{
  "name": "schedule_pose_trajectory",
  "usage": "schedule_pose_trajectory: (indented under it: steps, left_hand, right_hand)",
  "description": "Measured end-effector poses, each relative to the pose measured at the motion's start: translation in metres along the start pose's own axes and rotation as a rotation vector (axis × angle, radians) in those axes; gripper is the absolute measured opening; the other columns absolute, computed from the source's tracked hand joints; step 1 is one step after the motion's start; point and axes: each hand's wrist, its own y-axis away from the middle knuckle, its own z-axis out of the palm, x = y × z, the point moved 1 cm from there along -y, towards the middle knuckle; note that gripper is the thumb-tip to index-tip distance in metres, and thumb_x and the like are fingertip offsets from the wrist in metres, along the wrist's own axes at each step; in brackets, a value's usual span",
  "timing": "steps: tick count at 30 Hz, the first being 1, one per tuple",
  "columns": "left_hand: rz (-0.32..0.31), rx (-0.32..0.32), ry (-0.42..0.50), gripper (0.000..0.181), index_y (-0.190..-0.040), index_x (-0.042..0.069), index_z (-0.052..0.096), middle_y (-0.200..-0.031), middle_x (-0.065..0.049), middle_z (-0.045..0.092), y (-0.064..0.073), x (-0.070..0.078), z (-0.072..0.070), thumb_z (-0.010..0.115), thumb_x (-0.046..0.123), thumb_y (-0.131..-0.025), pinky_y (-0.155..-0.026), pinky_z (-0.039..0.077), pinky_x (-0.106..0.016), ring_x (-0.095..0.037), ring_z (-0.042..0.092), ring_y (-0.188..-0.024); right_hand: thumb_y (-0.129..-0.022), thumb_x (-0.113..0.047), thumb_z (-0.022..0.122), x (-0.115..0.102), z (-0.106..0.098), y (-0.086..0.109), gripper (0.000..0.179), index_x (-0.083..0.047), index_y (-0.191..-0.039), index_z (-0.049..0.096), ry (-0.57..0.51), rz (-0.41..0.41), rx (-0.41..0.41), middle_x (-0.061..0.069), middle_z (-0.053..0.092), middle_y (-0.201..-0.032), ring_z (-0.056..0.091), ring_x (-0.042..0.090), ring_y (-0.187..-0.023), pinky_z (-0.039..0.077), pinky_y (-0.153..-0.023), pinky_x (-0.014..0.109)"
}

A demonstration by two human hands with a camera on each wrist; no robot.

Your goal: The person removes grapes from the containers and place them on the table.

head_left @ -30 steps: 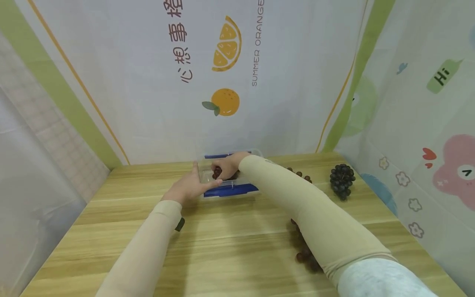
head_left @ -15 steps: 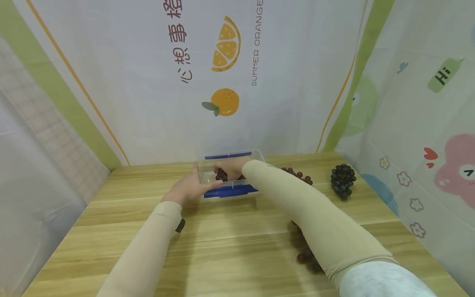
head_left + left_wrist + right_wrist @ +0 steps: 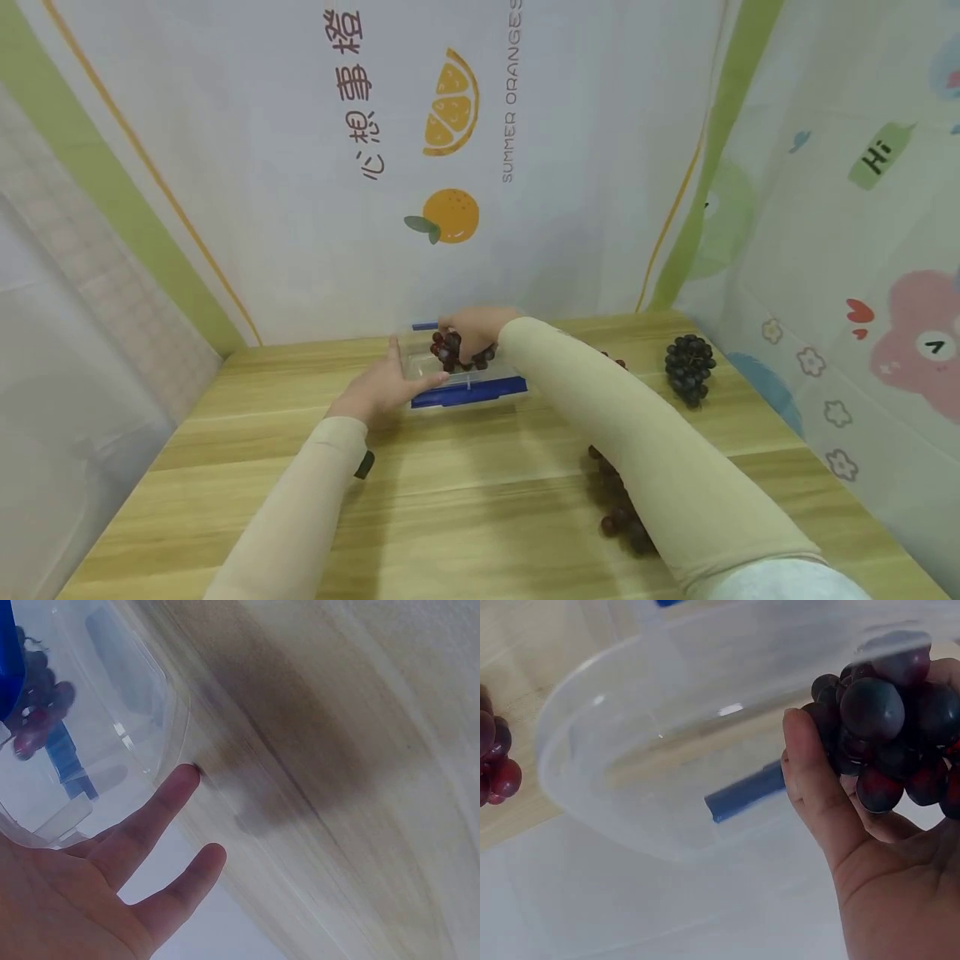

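Observation:
A clear plastic box point(image 3: 422, 364) with blue clips along its long sides stands at the back of the table. My right hand point(image 3: 483, 327) grips a bunch of dark red grapes point(image 3: 447, 348) at the box's opening. In the right wrist view the fingers curl round those grapes point(image 3: 885, 724), beside the translucent box wall point(image 3: 660, 697). At the box's left end is my left hand point(image 3: 378, 388), thumb along the near rim and fingers straight. The left wrist view shows that hand's extended fingers point(image 3: 154, 817) against the box's corner, with grapes point(image 3: 45, 697) seen through the plastic.
A black grape bunch point(image 3: 688, 367) lies at the table's right edge. Red grapes point(image 3: 620, 362) peek out behind the right sleeve, and another bunch point(image 3: 618, 512) lies partly hidden under that forearm. A printed curtain point(image 3: 562, 250) hangs right behind the wooden table point(image 3: 480, 500).
My right hand has risen inside the box with the grapes, and more of the bunch shows now. My left hand has stayed at the box's left end. The head view has tilted slightly.

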Motion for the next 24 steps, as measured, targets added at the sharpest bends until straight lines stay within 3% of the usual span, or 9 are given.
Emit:
schedule_pose_trajectory:
  steps: [7,11,17,24]
  left_hand:
    - [-0.011,-0.023,0.026,0.149,-0.167,0.006,-0.023,-0.167,-0.032,0.038,0.002,-0.001,0.002,0.046,0.103,-0.077,-0.116,0.046,-0.064,-0.049,0.052,-0.145]
    - [-0.014,-0.027,0.030,0.146,-0.167,0.006,-0.023,-0.167,-0.031,0.037,0.002,-0.001,0.002,0.047,0.100,-0.080,-0.116,0.046,-0.064,-0.050,0.052,-0.146]
    - [-0.017,-0.023,0.026,0.145,-0.167,0.005,-0.022,-0.168,-0.031,0.035,0.002,-0.002,0.001,0.047,0.099,-0.081,-0.118,0.044,-0.065,-0.051,0.049,-0.148]
    - [-0.010,-0.018,0.024,0.140,-0.167,0.005,-0.022,-0.170,-0.032,0.032,0.001,-0.001,0.001,0.047,0.096,-0.085,-0.120,0.041,-0.066,-0.051,0.044,-0.151]
  right_hand:
    - [-0.095,-0.013,0.074,-0.002,-0.011,0.024,0.072,-0.026,-0.160,0.045,-0.014,-0.027,0.066,0.012,0.063,-0.144,0.066,0.024,-0.108,0.058,-0.064,0.029]
    - [-0.095,-0.012,0.075,-0.005,-0.019,0.037,0.066,-0.022,-0.155,0.048,-0.013,-0.013,0.102,0.012,0.065,-0.136,0.068,0.021,-0.092,0.058,-0.063,0.030]
    - [-0.095,-0.010,0.074,-0.006,-0.035,0.058,0.072,-0.020,-0.158,0.041,-0.141,0.063,0.151,0.013,0.062,-0.139,0.064,0.017,-0.069,0.053,-0.057,0.029]
    - [-0.092,-0.014,0.078,-0.003,-0.052,0.092,0.066,-0.019,-0.151,0.048,-0.073,0.043,0.251,0.012,0.068,-0.127,0.064,0.021,-0.087,0.052,-0.063,0.029]
